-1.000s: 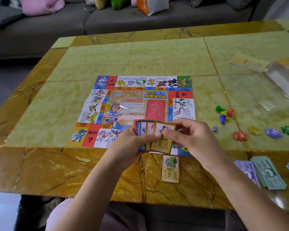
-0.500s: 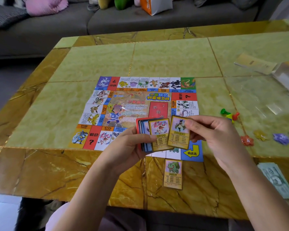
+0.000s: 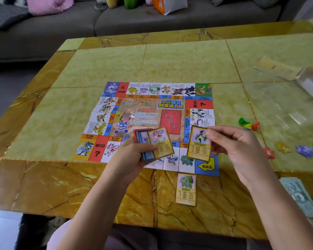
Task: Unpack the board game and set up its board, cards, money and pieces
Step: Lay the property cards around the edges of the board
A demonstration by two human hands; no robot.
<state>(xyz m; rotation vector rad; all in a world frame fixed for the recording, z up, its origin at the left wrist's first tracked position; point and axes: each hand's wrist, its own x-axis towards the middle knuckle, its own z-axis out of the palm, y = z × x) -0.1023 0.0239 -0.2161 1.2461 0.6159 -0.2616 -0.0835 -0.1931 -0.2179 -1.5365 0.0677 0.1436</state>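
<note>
The paper game board (image 3: 152, 105) lies flat in the middle of the table. My left hand (image 3: 132, 156) grips a fanned stack of cards (image 3: 154, 143) over the board's near edge, a yellow-framed card on top. My right hand (image 3: 237, 148) pinches a single yellow card (image 3: 198, 147) over the board's near right corner, apart from the stack. Another yellow card (image 3: 186, 189) with a green creature lies face up on the table just in front of the board.
Coloured pawns (image 3: 248, 124) and star-shaped tokens (image 3: 304, 150) lie right of the board. Paper money (image 3: 302, 197) sits at the near right edge. A clear plastic wrapper (image 3: 311, 83) and a folded leaflet (image 3: 276, 67) lie far right. A grey sofa (image 3: 134, 18) stands behind the table.
My right hand has pulled one yellow card off the stack and carried it to the right, away from my left hand. The left hand keeps the stack over the board.
</note>
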